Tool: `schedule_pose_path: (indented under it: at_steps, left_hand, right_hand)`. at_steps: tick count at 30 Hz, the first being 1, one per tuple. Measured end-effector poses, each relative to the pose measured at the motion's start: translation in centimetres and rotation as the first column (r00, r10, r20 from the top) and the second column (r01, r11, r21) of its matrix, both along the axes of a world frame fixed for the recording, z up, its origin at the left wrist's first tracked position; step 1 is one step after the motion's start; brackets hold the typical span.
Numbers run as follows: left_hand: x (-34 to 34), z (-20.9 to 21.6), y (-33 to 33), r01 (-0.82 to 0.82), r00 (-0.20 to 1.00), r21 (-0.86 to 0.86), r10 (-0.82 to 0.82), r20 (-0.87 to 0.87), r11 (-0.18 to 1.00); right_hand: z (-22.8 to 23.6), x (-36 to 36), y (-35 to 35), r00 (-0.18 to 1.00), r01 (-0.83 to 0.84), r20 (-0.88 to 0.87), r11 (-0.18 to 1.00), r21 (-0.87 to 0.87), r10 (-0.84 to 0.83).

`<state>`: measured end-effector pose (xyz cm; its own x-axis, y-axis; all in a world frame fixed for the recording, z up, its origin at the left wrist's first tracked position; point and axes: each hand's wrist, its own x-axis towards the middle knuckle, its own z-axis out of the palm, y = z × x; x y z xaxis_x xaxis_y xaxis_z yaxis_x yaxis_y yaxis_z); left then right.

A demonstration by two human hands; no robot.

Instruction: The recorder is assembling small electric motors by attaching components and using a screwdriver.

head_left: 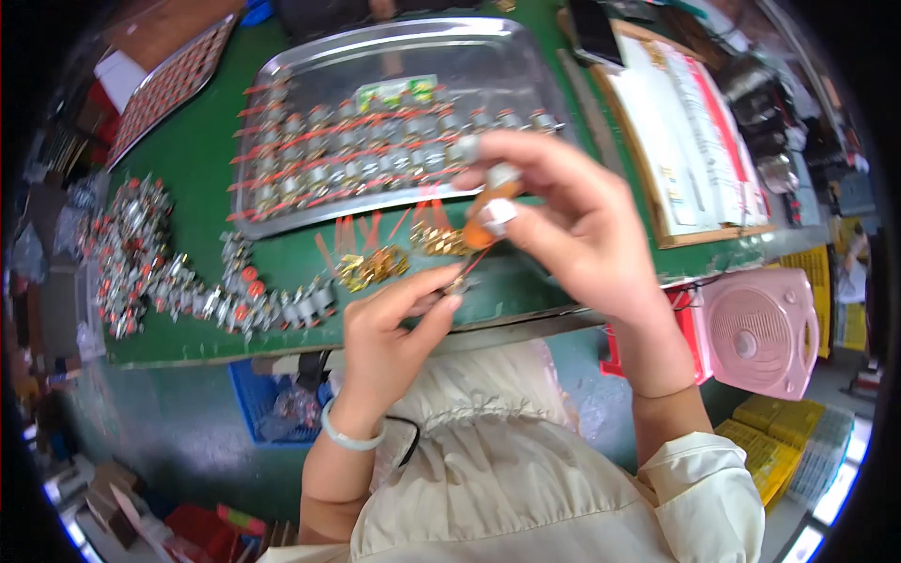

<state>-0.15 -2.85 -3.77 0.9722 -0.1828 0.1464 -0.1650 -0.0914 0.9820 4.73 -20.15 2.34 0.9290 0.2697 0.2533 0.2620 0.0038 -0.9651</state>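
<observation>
My left hand [399, 319] is closed, pinching a small metal part [456, 284] between thumb and fingertips near the table's front edge. Above it, my right hand [587, 220], with white wraps on its fingertips, grips a short orange-handled tool [481, 223]; it looks like a screwdriver, but blur hides its exact kind. A thin red piece [477, 262] runs between the orange handle and the part in my left hand. Just beyond my left hand lie small piles of brass-coloured pieces [372, 269] and thin red strips [430, 200].
A metal tray [394, 42] holds rows of small grey metal parts with red strips. Heaped loose metal parts [141, 244] spread over the left of the green table [202, 202]. A framed board [676, 169] and a phone [594, 33] lie right; a pink fan [758, 330] stands below.
</observation>
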Motion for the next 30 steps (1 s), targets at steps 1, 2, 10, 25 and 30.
schedule_pose_path:
  at_steps: [1, 2, 10, 25, 30]
  left_hand:
    - [-0.1, 0.0, 0.1, -0.023, 1.000, 0.036, 0.023, -0.015, 0.999]
    - [-0.1, -0.1, 0.0, -0.042, 0.999, 0.073, 0.045, -0.029, 0.996]
    - [-0.6, -0.1, 0.1, -0.059, 0.997, 0.014, 0.060, -0.040, 0.998]
    - [-0.1, 0.1, -0.3, -0.062, 0.996, 0.104, 0.055, 0.074, 0.993]
    - [-0.2, 0.0, 0.0, -0.040, 0.997, 0.055, 0.036, 0.065, 0.998]
  right_hand:
    - [0.2, 0.0, 0.0, 0.999, 0.043, 0.005, 0.993, -0.105, -0.043]
    - [0.3, 0.0, 0.0, 0.996, 0.091, 0.011, 0.974, -0.208, -0.090]
    - [-0.2, -0.3, 0.4, 0.983, 0.118, 0.152, 0.986, -0.116, -0.100]
    - [0.1, -1.0, 0.8, 0.978, 0.177, 0.149, 0.961, -0.213, -0.147]
    - [0.1, -0.5, 0.7, 0.998, 0.036, 0.047, 0.992, -0.122, -0.031]
